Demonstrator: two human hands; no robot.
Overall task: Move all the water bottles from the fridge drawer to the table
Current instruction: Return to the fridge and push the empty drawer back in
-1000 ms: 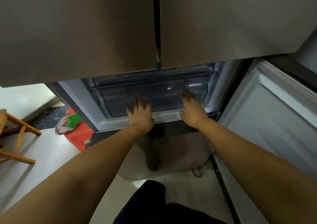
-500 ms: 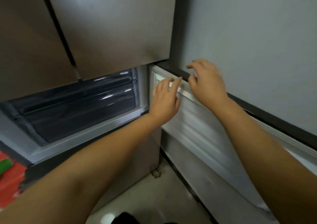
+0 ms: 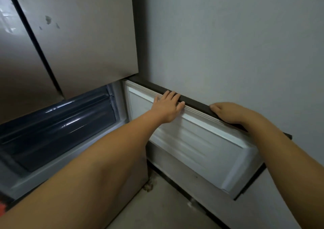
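The lower fridge door (image 3: 201,146) stands swung open to the right, its white inner panel facing me. My left hand (image 3: 166,106) lies flat with straight fingers on the door's top inner edge. My right hand (image 3: 233,112) curls over the dark top edge of the door, farther right. The dark translucent fridge drawer (image 3: 57,128) sits pushed into the compartment at the left. No water bottle shows in this view, and the table is out of sight.
The closed upper fridge doors (image 3: 78,35) fill the top left. A grey wall (image 3: 236,35) stands right behind the open door. Pale floor (image 3: 157,209) lies below between the fridge body and the door. A red object (image 3: 2,208) peeks in at the bottom left.
Both hands left the drawer front and moved right to the open door. They now rest on its top edge, the right one gripping it. My view turned right.
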